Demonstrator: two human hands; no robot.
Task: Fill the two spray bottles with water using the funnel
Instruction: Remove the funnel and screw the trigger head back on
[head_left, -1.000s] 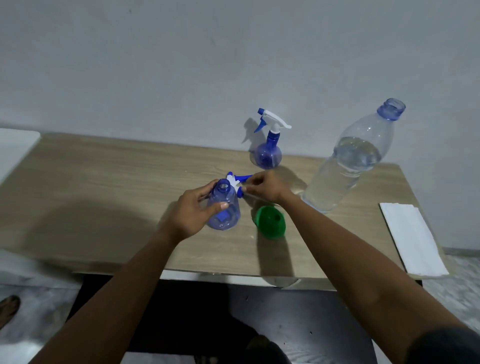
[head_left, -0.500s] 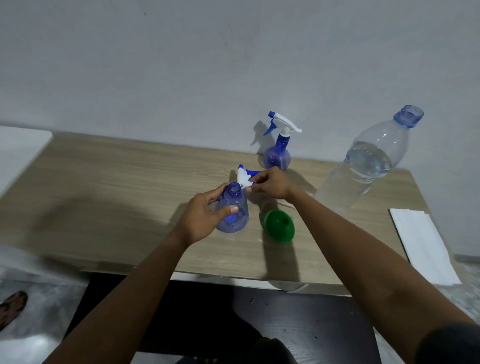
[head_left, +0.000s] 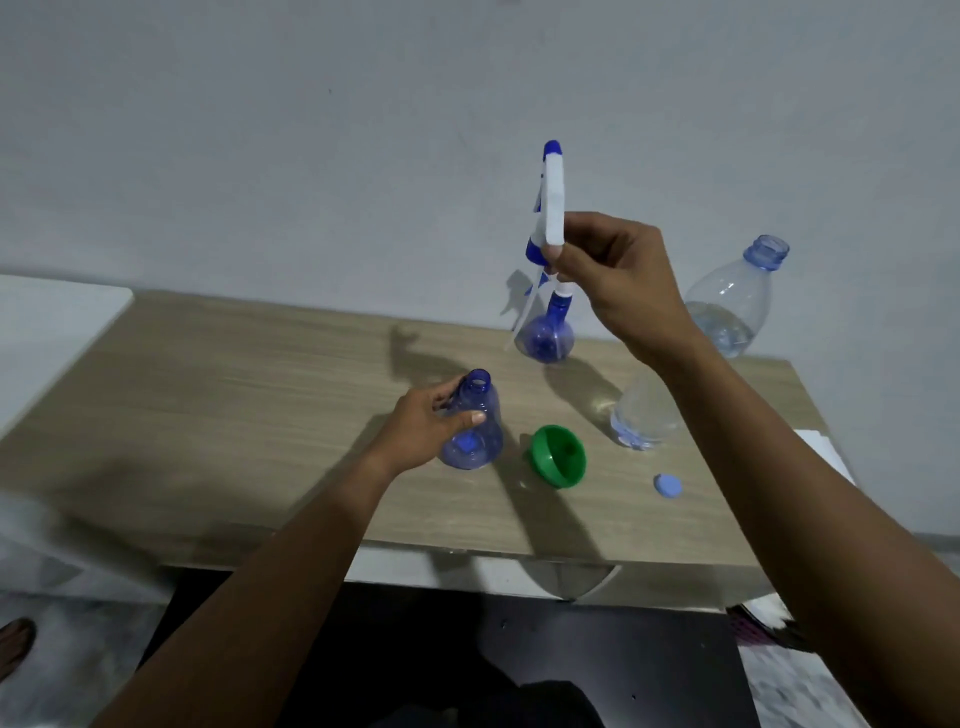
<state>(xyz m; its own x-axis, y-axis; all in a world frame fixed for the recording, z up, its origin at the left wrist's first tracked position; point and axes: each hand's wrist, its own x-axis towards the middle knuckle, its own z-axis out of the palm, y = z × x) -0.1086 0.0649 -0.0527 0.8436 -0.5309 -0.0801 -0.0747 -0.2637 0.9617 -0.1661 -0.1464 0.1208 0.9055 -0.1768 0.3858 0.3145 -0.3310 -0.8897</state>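
since the left hand (head_left: 431, 426) is wrapped around the open spray bottle (head_left: 472, 431) on the table (head_left: 234, 415), its neck pointing straight up, the funnel (head_left: 558, 456) just to its right is what matters next imo. it lies on its side, mouth tipped up toward the camera. the right hand (head_left: 618, 280) is way above, pinching the removed sprayer head (head_left: 553, 208) upright, so it has to drop that first. second spray bottle (head_left: 545, 338) sits capped at the back, water bottle (head_left: 727, 312) far right.
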